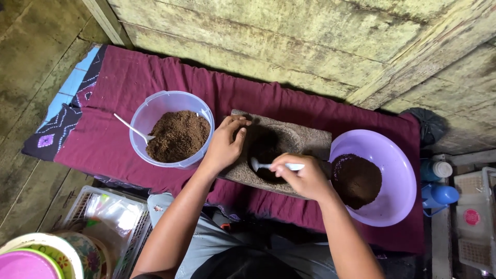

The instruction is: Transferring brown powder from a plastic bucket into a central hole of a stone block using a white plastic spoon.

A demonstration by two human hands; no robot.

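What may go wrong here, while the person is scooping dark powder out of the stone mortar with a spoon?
The spoon in the right hand is small, so powder may fall on the maroon cloth before it reaches the purple bowl. The left hand only rests on the stone mortar rim, so the mortar might shift.

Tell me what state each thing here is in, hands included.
Clear tub: open, partly full of brown powder, spoon inside.
Stone mortar: lying flat on the maroon cloth, dark powder in its hollow.
Purple bowl: holds a heap of darker powder.
Left hand: resting on the mortar's edge.
Right hand: gripping a white spoon.
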